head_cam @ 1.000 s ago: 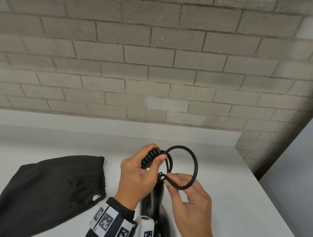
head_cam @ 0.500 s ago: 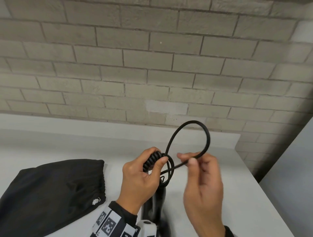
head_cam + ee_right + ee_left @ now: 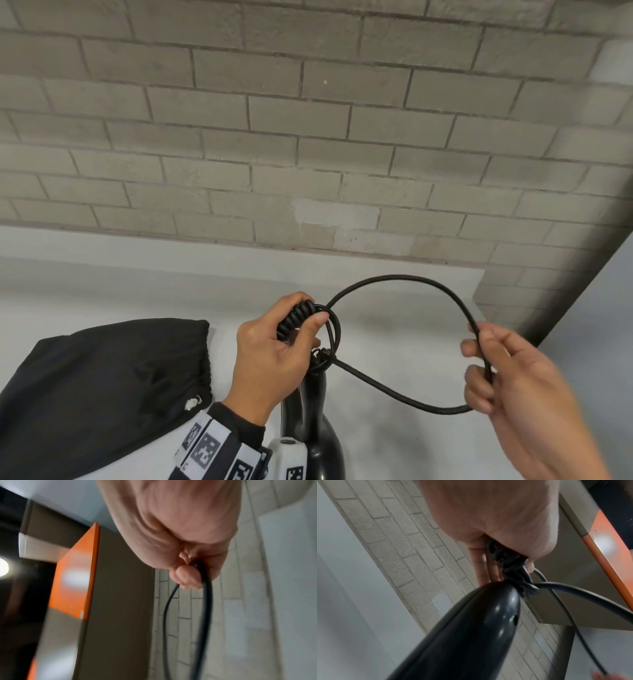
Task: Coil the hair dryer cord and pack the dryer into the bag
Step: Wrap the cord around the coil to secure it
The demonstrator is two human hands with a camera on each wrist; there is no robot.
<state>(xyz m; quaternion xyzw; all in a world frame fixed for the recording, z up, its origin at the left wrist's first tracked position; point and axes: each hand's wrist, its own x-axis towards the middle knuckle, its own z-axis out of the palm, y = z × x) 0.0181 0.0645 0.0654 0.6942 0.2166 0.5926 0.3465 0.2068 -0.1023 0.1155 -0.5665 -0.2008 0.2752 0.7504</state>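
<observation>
left hand (image 3: pixel 270 356) grips coiled cord (image 3: pixel 404 278) | right hand (image 3: pixel 524 394) pinches its loop | bag (image 3: pixel 102 387) left

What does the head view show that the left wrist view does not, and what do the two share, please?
Only the head view shows the black fabric bag lying on the white table, the right hand pinching the far end of a wide loop, and the finished coils under the left thumb. Only the left wrist view shows an orange-edged panel. Both show the left hand gripping the black cord above the glossy black hair dryer handle.
</observation>
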